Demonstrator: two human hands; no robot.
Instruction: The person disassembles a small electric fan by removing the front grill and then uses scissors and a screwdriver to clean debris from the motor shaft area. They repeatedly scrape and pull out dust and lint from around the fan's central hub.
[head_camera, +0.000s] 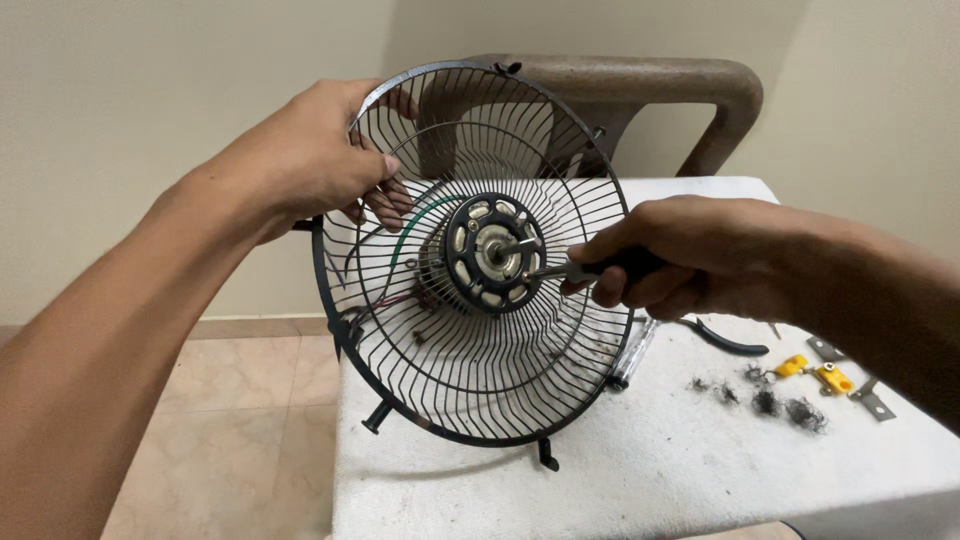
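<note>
The right hand (665, 262) is being kept closed around the dark handle of a screwdriver (600, 268), whose metal shaft is being pointed left at the round motor hub (493, 252); the tip is being pressed at the hub's right edge, though exactly what it is meeting is too small to tell. The left hand (320, 160) is being kept clamped on the upper left rim of a black wire fan guard (470, 340), with the thumb lying over the front wires and the fingertips being seen through the wires behind. The guard is being held upright at the near left edge of a white table (650, 470), and its lower clips are hanging just at the table's edge. Behind the hub, the motor body and a green wire (425, 212) are being largely hidden by the wires, so their shape is hard to make out.

To the right, a silvery tool (630, 355) is lying partly covered by the guard and the right hand. Black-handled pliers (730, 340) are being cut off by the wrist. Farther right, clumps of dark dust (785, 405), two small yellow parts (815, 372) and grey metal brackets (872, 398) are lying on the table. A brown chair back (640, 85) is standing at the far side, half hidden by the guard. No packages, labels or signs are being shown.
</note>
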